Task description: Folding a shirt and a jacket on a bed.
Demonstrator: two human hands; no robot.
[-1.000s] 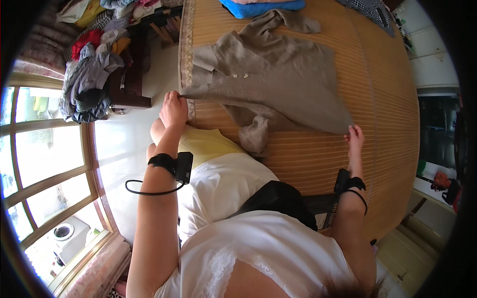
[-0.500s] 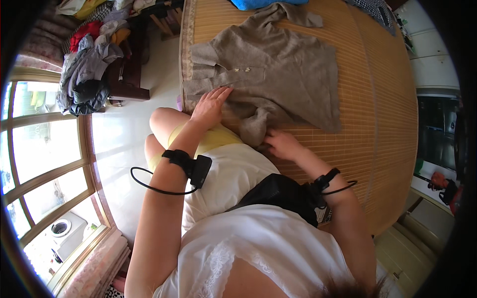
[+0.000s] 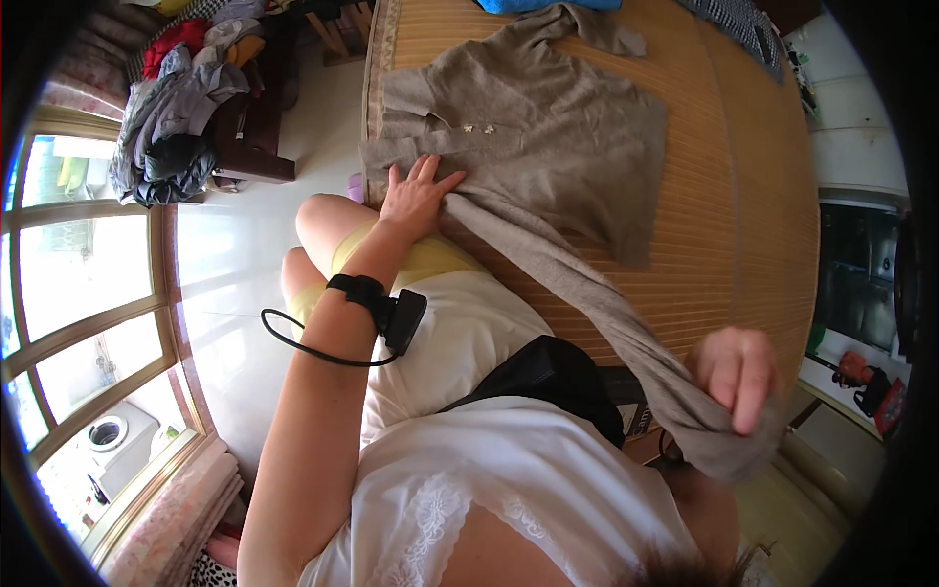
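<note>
A grey-brown knit sweater (image 3: 558, 127) lies spread on the woven mat, its collar end toward the left and small flower-like buttons on its placket. My left hand (image 3: 416, 201) rests on it near the collar, fingers spread and pressing the cloth flat. One sleeve (image 3: 587, 289) stretches taut from beside that hand toward the lower right. Its cuff end is gripped by my right hand (image 3: 738, 377), raised off the mat with the fingers closed round the knit and slightly blurred. The other sleeve (image 3: 587, 29) lies bent at the far side.
The woven mat (image 3: 753, 196) covers the bed under the sweater. Blue cloth (image 3: 548, 5) and a checked garment (image 3: 734, 29) lie at its far edge. At the left, a heap of clothes (image 3: 181, 112) sits on dark furniture near the window (image 3: 88, 254). A small black device (image 3: 403, 321) is strapped to my left forearm.
My right hand has taken the near sleeve's end and pulled it out to the lower right, lifting and straightening it. My left hand has shifted slightly, its fingers now more spread.
</note>
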